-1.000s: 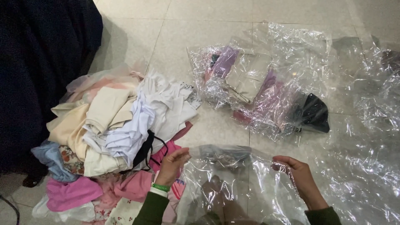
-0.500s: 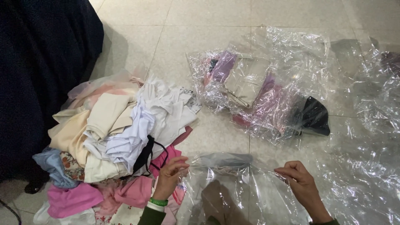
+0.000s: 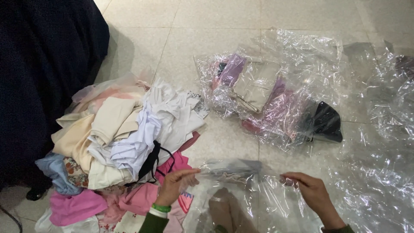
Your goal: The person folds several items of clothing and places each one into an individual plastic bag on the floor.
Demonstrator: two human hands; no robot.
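Observation:
My left hand and my right hand each pinch the upper edge of a clear plastic bag, stretched between them low in the view. A dark grey garment lies folded inside the bag near its top edge. Through the plastic a bare foot shows below. A green and white band sits on my left wrist. My left hand is right beside the pile of clothes.
The pile holds white, cream, pink and light blue garments on a tiled floor. Several packed clear bags with purple, beige and black items lie at the upper right. Loose plastic sheets cover the right side. Dark fabric fills the left.
Both hands have lowered slightly and pulled the bag's top edge tighter and flatter. The garment inside has sunk closer to the floor.

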